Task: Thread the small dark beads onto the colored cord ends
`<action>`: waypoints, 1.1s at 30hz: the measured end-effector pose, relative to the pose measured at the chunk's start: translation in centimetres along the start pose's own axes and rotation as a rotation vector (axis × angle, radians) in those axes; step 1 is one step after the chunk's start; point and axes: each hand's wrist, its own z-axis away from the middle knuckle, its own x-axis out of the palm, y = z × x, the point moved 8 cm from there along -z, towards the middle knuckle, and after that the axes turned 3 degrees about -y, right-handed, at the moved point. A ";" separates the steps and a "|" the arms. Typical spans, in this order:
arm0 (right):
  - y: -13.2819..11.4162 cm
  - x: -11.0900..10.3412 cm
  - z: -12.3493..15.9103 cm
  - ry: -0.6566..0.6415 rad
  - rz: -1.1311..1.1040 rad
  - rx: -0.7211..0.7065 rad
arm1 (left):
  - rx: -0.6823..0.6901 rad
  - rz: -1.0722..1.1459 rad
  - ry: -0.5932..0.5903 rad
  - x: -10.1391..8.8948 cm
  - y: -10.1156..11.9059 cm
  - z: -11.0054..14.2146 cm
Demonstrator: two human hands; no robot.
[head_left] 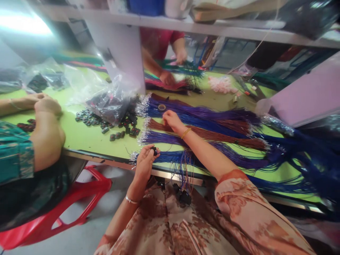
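My left hand point(145, 161) is closed around a small black connector housing point(154, 151) at the front edge of the table. Farther in, my right hand point(172, 121) pinches over the bundles of wire, its fingertips beside the brown wires point(212, 135); what is between them is too small to make out. Blue wires point(170, 157) and purple wires point(162, 137) lie in bundles around my hands, with silvery terminals at their left ends. Several thin wires hang over the table edge near my lap, ending in black connectors point(185, 197).
Loose black housings point(101, 122) lie by a clear plastic bag point(108, 102). A roll of tape point(161, 107) rests on the wires. Co-workers' hands point(47, 104) are at the left and across the table. A shelf point(159, 23) spans above; a red stool point(92, 191) stands below left.
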 end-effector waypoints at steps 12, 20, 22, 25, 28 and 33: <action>-3.5 1.3 0.3 -0.158 -0.297 -0.038 | 0.016 -0.003 -0.001 -0.1 -0.1 -0.1; -5.1 2.9 3.3 -0.252 0.088 -0.161 | 0.005 0.034 0.009 -0.1 0.0 0.1; -5.3 2.8 4.9 -0.263 0.178 -0.213 | 0.004 0.041 0.018 0.0 0.1 0.0; -5.0 2.9 7.4 -0.304 0.223 -0.242 | 0.003 0.057 0.005 0.5 0.3 -0.3; -4.0 3.1 9.4 -0.350 0.222 -0.234 | 0.002 0.087 -0.009 1.0 0.1 -0.9; -2.7 3.1 11.1 -0.371 0.269 -0.267 | -0.010 0.135 0.011 1.0 -0.4 -1.7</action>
